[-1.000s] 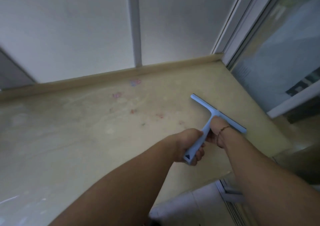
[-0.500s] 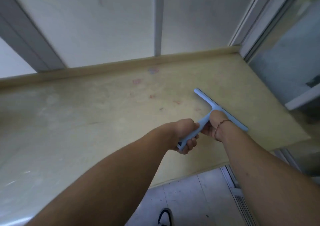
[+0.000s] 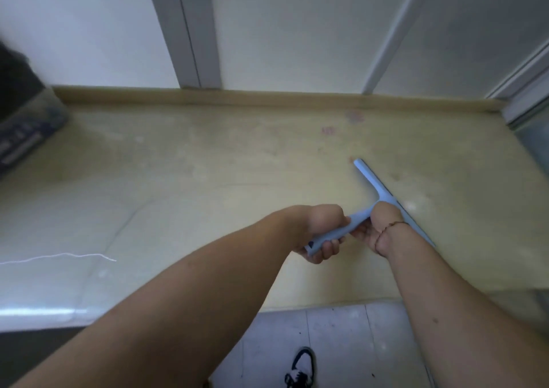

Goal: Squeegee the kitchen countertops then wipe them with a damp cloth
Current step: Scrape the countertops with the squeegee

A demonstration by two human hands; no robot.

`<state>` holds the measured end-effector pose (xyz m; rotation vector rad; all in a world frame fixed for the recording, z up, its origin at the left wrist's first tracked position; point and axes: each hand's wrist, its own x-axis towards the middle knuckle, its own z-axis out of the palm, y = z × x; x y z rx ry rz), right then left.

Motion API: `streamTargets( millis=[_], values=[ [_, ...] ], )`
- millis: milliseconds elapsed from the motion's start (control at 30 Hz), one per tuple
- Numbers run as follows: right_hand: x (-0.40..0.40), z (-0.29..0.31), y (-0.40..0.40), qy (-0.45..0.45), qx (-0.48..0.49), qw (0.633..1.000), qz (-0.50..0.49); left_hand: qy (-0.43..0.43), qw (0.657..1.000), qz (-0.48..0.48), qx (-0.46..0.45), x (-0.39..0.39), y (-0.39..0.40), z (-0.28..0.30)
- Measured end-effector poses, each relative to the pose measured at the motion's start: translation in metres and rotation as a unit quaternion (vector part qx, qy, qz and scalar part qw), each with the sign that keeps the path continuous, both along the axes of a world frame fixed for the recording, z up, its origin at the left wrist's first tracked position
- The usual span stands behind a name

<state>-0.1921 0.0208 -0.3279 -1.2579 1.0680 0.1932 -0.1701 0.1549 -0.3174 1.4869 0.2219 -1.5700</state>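
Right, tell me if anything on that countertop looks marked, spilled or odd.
Reddish and purplish smudges stain the beige countertop near the back ledge, beyond the blue squeegee. Pale blotches lie right of its blade. Both hands grip its handle; nothing looks spilled or broken.

— Any writing you can read here?
— None. The dark, blurred box-like object (image 3: 20,126) at the upper left of the frame carries pale bars that may be print, but they are too smeared to make out.
— And the light blue plastic squeegee (image 3: 377,188) right of centre?
— No brand, number or label shows on it.
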Motion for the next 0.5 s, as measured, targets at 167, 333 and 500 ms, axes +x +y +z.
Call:
streamTargets(
  millis=[167, 333, 500],
  values=[
    [-0.005, -0.003, 0.042, 0.002, 0.002, 1.000, -0.005, 0.004, 1.000, 0.005, 0.001, -0.008, 0.045, -0.002],
    [-0.013, 0.000, 0.086, 0.006, 0.007, 1.000, 0.017, 0.007, 1.000, 0.019, -0.001, -0.019, 0.095, -0.002],
    [-0.013, -0.008, 0.155, 0.005, 0.029, 0.999, 0.036, 0.008, 0.999, 0.034, 0.012, -0.023, 0.166, -0.003]
  ],
)
